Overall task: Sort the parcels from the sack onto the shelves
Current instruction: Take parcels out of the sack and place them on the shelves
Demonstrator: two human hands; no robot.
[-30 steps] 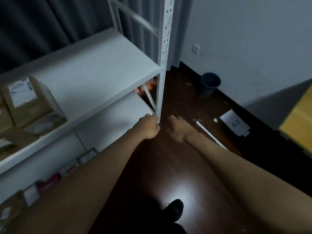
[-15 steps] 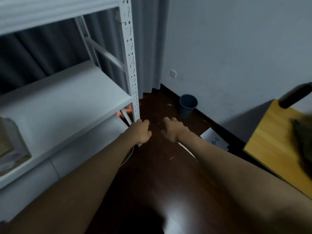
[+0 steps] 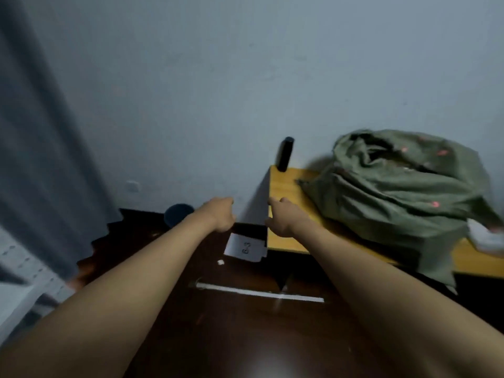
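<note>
A crumpled green sack (image 3: 395,192) with pink marks lies on a yellow wooden table (image 3: 286,186) at the right, its mouth facing up. Both my arms reach forward. My left hand (image 3: 219,214) hangs empty over the dark floor, fingers loosely curled. My right hand (image 3: 282,218) is at the table's left edge, also empty, fingers loosely bent, a short way left of the sack. Only a blurred corner of the white shelf unit (image 3: 16,293) shows at the lower left. A pale parcel-like thing (image 3: 485,236) peeks out at the sack's right edge.
A dark cylinder (image 3: 285,154) stands at the table's back corner against the grey wall. On the dark floor lie a white paper marked 6-3 (image 3: 245,248), a white strip (image 3: 259,293) and a dark bin (image 3: 177,214). A grey curtain (image 3: 41,132) hangs at the left.
The view has swung right, away from the shelves with their boxes, bringing the table and the green sack into sight. Both hands stayed out in front and empty.
</note>
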